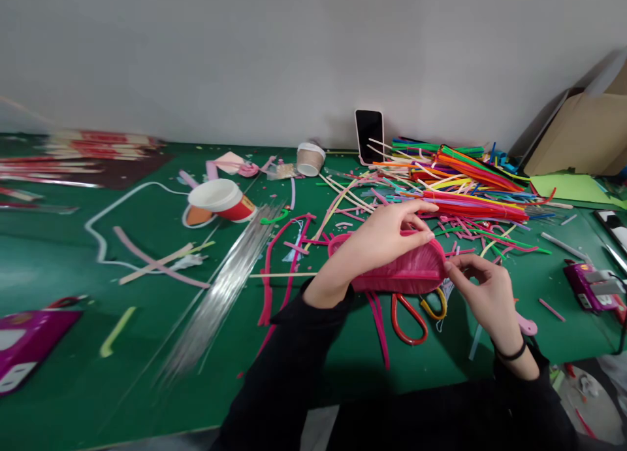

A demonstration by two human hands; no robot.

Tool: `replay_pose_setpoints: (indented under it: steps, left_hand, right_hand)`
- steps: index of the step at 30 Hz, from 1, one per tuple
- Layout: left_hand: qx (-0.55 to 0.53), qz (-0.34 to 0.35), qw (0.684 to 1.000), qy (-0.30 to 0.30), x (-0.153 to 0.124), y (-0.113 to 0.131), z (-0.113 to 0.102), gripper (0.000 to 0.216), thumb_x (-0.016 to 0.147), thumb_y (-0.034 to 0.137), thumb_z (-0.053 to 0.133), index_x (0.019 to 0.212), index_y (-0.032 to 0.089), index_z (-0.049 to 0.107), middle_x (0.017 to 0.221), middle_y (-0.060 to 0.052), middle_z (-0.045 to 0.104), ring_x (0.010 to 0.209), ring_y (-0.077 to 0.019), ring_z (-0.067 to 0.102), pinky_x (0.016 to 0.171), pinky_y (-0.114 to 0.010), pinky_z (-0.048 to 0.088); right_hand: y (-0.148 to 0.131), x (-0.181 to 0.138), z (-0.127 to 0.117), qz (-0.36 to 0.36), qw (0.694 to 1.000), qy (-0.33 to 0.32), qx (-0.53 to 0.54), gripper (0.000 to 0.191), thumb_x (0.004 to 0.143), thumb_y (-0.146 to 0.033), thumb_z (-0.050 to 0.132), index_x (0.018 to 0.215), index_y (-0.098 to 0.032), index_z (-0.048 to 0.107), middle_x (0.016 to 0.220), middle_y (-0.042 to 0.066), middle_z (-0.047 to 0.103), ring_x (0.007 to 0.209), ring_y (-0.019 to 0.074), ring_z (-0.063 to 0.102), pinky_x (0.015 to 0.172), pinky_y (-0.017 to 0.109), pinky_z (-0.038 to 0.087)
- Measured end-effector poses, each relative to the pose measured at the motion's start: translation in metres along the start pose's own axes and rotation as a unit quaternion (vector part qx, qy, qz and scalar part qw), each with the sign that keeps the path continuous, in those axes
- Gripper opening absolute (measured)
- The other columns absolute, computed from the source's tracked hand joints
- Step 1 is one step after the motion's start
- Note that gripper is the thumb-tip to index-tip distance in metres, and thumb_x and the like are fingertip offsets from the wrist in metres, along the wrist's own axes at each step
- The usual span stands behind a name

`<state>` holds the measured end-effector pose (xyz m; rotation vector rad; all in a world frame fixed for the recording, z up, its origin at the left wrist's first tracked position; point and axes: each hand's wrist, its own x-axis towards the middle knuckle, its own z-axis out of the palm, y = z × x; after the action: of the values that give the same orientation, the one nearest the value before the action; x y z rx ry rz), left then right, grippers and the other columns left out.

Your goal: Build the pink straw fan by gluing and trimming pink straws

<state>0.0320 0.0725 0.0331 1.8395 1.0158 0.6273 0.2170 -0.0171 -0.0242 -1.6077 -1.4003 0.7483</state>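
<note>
My left hand [379, 238] curls over the top of a pink craft piece [401, 271], a ribbed, oval shape of pink strips, and grips it. At the piece's right end my right hand [482, 287] pinches its edge with thumb and fingers. Both hands hold it just above the green table [147, 287]. Red-handled scissors [409, 317] and a yellow-handled pair [435, 305] lie right below the piece. Loose pink strips [287, 255] trail to the left of it.
A heap of coloured sticks [460, 183] lies behind my hands. A phone [369, 136] leans on the wall, beside a paper cup [310, 158]. A tipped red cup [223, 199], a silver wire bundle [230, 281], a glue gun [588, 284] and cardboard [580, 134] surround the space.
</note>
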Motion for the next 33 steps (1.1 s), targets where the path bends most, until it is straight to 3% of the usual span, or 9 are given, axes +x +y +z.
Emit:
replay_pose_setpoints:
  steps: [9, 21, 33]
  left_hand:
    - [-0.004, -0.005, 1.0, 0.01, 0.0, -0.001, -0.001, 0.044, 0.085, 0.019, 0.064, 0.129, 0.016, 0.06, 0.094, -0.004, 0.077, 0.094, -0.0194, 0.072, 0.087, -0.031, 0.052]
    - [-0.018, -0.004, 1.0, -0.009, 0.002, -0.004, -0.003, 0.048, 0.084, 0.02, 0.063, 0.132, 0.015, 0.057, 0.094, -0.006, 0.076, 0.089, -0.0189, 0.071, 0.082, -0.031, 0.052]
    - [-0.03, -0.002, 0.999, -0.023, 0.002, -0.006, -0.005, 0.047, 0.081, 0.021, 0.066, 0.127, 0.015, 0.06, 0.095, -0.005, 0.075, 0.089, -0.0185, 0.071, 0.082, -0.031, 0.053]
  right_hand:
    - [-0.001, 0.002, 0.0, 0.022, 0.999, 0.001, 0.048, 0.025, 0.079, -0.043, 0.07, 0.077, -0.018, 0.072, 0.081, 0.005, 0.074, 0.071, 0.0171, 0.064, 0.067, 0.029, 0.051]
    - [0.0, -0.004, 0.007, 0.0, 0.999, 0.044, -0.007, 0.024, 0.08, -0.043, 0.068, 0.077, -0.02, 0.074, 0.074, 0.003, 0.074, 0.065, 0.0163, 0.064, 0.061, 0.028, 0.049]
    - [0.002, -0.012, 0.016, -0.153, 0.972, 0.119, -0.134, 0.011, 0.086, -0.029, 0.065, 0.078, -0.022, 0.069, 0.072, -0.001, 0.071, 0.064, 0.0148, 0.06, 0.064, 0.027, 0.048]
